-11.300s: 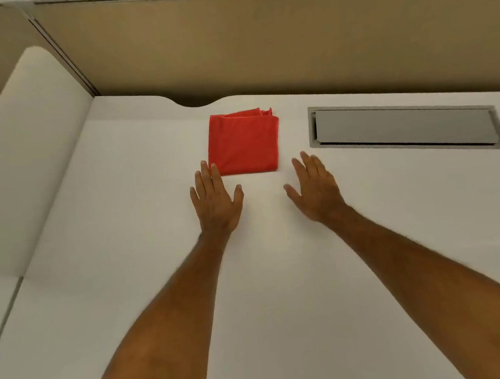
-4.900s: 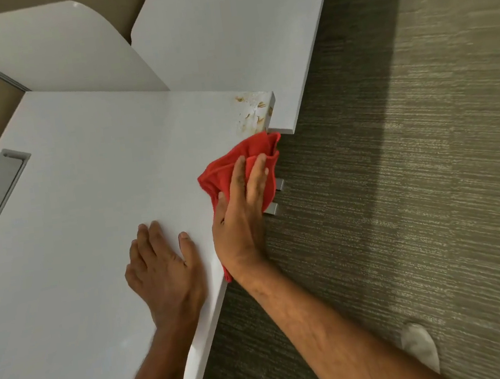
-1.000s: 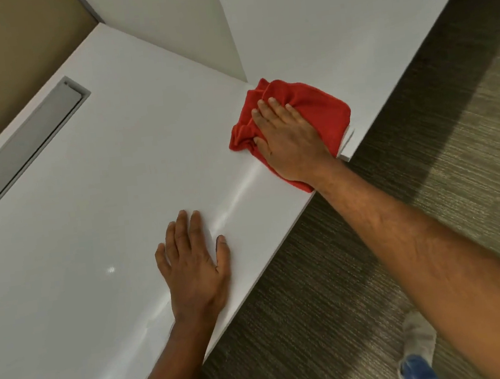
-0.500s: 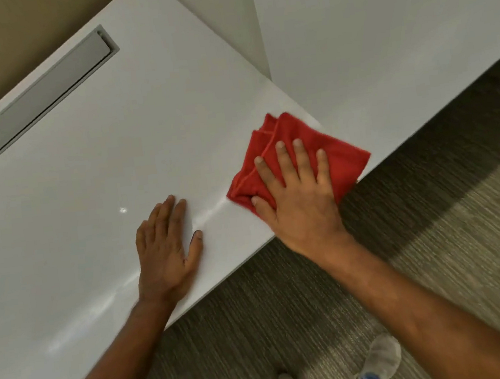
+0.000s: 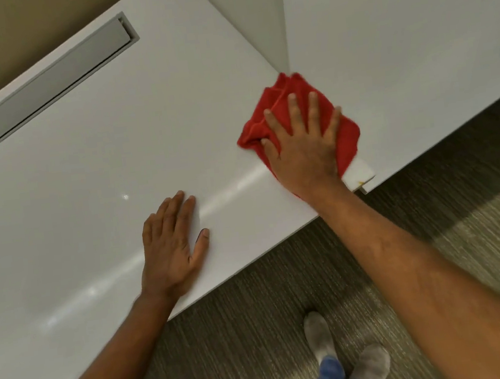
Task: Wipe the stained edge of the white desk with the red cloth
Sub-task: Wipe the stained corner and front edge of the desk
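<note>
Fingers (image 5: pixel 314 110) of the right hand (image 5: pixel 301 149) lie spread and flat on the red cloth (image 5: pixel 345 134), pressing it onto the white desk (image 5: pixel 101 181) rather than gripping it; the thumb touches the bunched left fold. The cloth sits at the desk's corner, beside the base of the white divider panel (image 5: pixel 257 17). Just past the heel of the palm the bare corner edge (image 5: pixel 360 173) shows, with what seems a small yellowish mark, too small to be sure. The left hand (image 5: pixel 171 248) rests palm down, fingers released, near the front edge. A grey cable tray lid (image 5: pixel 56 83) lies farther back. Below, socked feet (image 5: pixel 321 337) stand on carpet (image 5: pixel 466 242).
</note>
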Available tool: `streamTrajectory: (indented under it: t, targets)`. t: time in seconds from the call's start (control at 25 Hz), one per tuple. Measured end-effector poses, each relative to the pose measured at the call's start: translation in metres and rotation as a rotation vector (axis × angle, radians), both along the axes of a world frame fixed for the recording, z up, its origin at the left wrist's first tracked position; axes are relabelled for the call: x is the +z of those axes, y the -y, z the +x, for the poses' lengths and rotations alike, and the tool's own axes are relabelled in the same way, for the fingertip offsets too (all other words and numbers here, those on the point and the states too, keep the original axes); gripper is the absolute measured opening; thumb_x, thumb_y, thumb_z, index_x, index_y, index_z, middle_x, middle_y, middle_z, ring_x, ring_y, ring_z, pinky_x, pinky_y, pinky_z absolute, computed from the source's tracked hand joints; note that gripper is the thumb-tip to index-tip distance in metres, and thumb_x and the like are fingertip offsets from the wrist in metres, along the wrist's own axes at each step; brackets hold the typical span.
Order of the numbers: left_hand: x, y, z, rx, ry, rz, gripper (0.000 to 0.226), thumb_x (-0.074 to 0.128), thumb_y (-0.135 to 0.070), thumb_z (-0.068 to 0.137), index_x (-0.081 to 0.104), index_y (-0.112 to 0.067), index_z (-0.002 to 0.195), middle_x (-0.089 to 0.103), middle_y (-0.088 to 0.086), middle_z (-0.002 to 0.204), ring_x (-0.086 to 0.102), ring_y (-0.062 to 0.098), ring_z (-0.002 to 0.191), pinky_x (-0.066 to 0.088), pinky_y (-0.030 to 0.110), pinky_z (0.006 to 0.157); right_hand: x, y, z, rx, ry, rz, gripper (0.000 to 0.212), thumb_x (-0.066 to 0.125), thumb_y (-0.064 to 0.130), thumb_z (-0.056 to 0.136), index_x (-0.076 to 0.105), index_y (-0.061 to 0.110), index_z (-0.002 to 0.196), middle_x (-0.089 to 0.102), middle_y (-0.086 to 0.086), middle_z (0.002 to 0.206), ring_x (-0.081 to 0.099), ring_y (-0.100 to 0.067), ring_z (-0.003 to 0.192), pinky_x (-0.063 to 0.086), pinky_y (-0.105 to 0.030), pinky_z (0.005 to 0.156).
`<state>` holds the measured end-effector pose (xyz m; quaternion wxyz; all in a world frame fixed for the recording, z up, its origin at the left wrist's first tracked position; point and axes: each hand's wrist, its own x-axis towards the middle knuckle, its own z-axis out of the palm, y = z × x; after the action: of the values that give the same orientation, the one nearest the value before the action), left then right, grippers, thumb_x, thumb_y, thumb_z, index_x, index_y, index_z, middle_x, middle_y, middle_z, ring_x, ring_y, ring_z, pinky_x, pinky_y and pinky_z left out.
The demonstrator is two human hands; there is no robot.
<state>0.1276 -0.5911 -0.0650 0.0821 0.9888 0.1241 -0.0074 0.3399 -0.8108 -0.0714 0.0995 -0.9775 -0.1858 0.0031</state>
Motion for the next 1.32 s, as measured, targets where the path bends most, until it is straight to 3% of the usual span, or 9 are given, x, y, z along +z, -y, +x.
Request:
streamTrajectory:
  t: [0.12, 0.28, 0.44, 0.64, 0.96, 1.16, 1.32]
  targets:
    - [-0.002, -0.003, -0.001, -0.005, -0.008, -0.008, 0.068, 0.032, -0.055, 0.101, 0.027, -0.026, 0.162, 0.024, -0.002, 0.171, 0.023, 0.024, 0.157, 0.021, 0.053, 0.125, -0.001, -0.008, -0.046, -0.175, -0.001, -0.026, 0.066, 0.024, 0.06, 0.106, 0.019, 0.034, 0.166, 0.012, -0.018, 0.175, 0.005, -0.049, 0.161, 0.005, -0.077, 0.123]
    - [-0.003, -0.005, -0.001, -0.01, -0.006, -0.03, 0.068, 0.032, -0.055, 0.101, 0.027, -0.026, 0.162, 0.024, -0.001, 0.171, 0.022, 0.024, 0.157, 0.02, 0.053, 0.126, 0.003, -0.051, -0.111, 0.074, -0.037, 0.017, 0.069, 0.026, 0.06, 0.106, 0.014, 0.03, 0.167, 0.009, -0.02, 0.175, 0.005, -0.045, 0.162, 0.007, -0.07, 0.126]
    - [-0.002, -0.004, 0.0, -0.003, -0.008, -0.067, 0.067, 0.027, -0.056, 0.102, 0.025, -0.027, 0.163, 0.023, -0.001, 0.171, 0.019, 0.022, 0.158, 0.017, 0.053, 0.127, 0.003, -0.05, -0.11, 0.191, -0.039, 0.007, 0.07, 0.028, 0.056, 0.108, 0.011, 0.024, 0.168, 0.008, -0.016, 0.176, 0.004, -0.038, 0.164, 0.009, -0.063, 0.129]
    - [0.001, -0.003, -0.002, -0.008, -0.006, -0.067, 0.064, 0.028, -0.052, 0.103, 0.028, -0.027, 0.162, 0.023, -0.004, 0.171, 0.019, 0.021, 0.158, 0.018, 0.052, 0.127, -0.001, 0.0, -0.093, 0.032, 0.024, 0.043, 0.063, 0.026, 0.049, 0.109, 0.024, 0.022, 0.166, 0.021, -0.011, 0.175, 0.017, -0.031, 0.163, 0.015, -0.058, 0.13]
    - [0.002, -0.001, -0.002, 0.004, 0.009, -0.075, 0.064, 0.029, -0.052, 0.103, 0.031, -0.025, 0.161, 0.025, -0.003, 0.17, 0.021, 0.022, 0.158, 0.02, 0.053, 0.126, -0.007, 0.066, -0.081, -0.181, 0.031, 0.079, 0.062, 0.02, 0.046, 0.111, 0.024, 0.016, 0.166, 0.022, -0.012, 0.174, 0.015, -0.029, 0.163, 0.013, -0.052, 0.133]
    - [-0.002, -0.003, -0.002, 0.005, 0.019, -0.061, 0.064, 0.03, -0.053, 0.103, 0.031, -0.026, 0.161, 0.026, -0.003, 0.17, 0.022, 0.023, 0.157, 0.021, 0.053, 0.126, -0.008, 0.053, -0.131, -0.238, -0.004, 0.148, 0.062, 0.023, 0.042, 0.112, 0.021, 0.012, 0.166, 0.016, -0.014, 0.175, 0.01, -0.033, 0.163, 0.018, -0.056, 0.132]
    - [-0.003, -0.003, -0.002, 0.008, 0.021, -0.042, 0.064, 0.032, -0.052, 0.103, 0.031, -0.026, 0.161, 0.027, -0.002, 0.17, 0.023, 0.024, 0.156, 0.023, 0.055, 0.124, -0.004, 0.021, -0.141, -0.141, -0.024, 0.053, 0.065, 0.021, 0.046, 0.111, 0.018, 0.013, 0.167, 0.012, -0.014, 0.176, 0.007, -0.035, 0.164, 0.01, -0.058, 0.132]
